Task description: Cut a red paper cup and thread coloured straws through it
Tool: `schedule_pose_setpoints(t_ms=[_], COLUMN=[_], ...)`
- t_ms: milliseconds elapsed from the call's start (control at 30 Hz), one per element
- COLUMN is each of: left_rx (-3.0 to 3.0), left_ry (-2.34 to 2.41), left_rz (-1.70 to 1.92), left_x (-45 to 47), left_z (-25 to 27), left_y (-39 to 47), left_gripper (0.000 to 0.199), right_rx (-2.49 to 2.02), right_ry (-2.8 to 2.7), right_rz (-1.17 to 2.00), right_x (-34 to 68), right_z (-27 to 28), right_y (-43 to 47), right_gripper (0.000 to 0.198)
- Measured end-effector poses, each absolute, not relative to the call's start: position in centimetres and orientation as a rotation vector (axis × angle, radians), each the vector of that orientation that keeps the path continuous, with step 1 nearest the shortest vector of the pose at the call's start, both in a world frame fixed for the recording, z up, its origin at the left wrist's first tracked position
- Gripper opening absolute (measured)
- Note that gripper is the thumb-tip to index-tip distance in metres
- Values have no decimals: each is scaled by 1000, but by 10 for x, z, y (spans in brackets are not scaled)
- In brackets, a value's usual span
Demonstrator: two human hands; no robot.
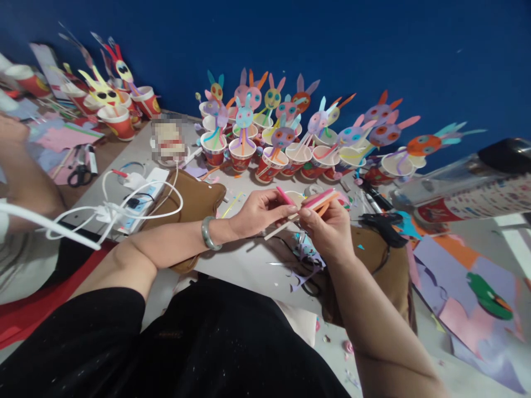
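Note:
In front of my body, both hands meet above the grey table (243, 257). My left hand (261, 213), on the arm with a jade bangle (211, 233), pinches a pink strip (284, 194) between thumb and fingers. My right hand (331, 229) is closed around several pink and orange strips (326, 203), which stick out past the fingertips. A pale thin stick (276, 230) pokes out below the fingers; which hand holds it I cannot tell. Just beyond stand paper cups (274, 166) with rabbit-faced paper figures (284, 138) in them.
A glue gun (384, 225) lies at right near a large clear bottle (468, 193). Coloured paper sheets (468, 287) spread at far right. White cables (108, 207) and a power strip (143, 202) lie left, beside another person's arm (35, 166). Scissors (82, 167) rest farther left.

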State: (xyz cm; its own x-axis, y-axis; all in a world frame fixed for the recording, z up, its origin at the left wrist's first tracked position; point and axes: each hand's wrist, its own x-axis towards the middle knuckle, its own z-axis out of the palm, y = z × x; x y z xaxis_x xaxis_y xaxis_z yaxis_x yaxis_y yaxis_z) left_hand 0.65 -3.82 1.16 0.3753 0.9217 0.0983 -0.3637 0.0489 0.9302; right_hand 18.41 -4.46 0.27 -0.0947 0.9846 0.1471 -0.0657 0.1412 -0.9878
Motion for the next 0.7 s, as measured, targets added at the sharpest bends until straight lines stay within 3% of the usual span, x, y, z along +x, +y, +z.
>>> schedule_pose_setpoints(t_ms=[267, 433, 700], left_rx=[1231, 1375, 1366], left_ry=[651, 647, 794], left_rz=[1180, 1271, 1374], left_x=[4, 2, -2], left_z=[12, 11, -13], left_y=[-38, -37, -16], left_gripper=[40, 33, 22], right_rx=[-962, -965, -1050], right_ry=[-1173, -1186, -1200], right_rz=[1419, 1543, 1070], right_x=[175, 174, 193], right_z=[12, 18, 21], right_y=[-48, -48, -38], right_gripper=[49, 38, 33])
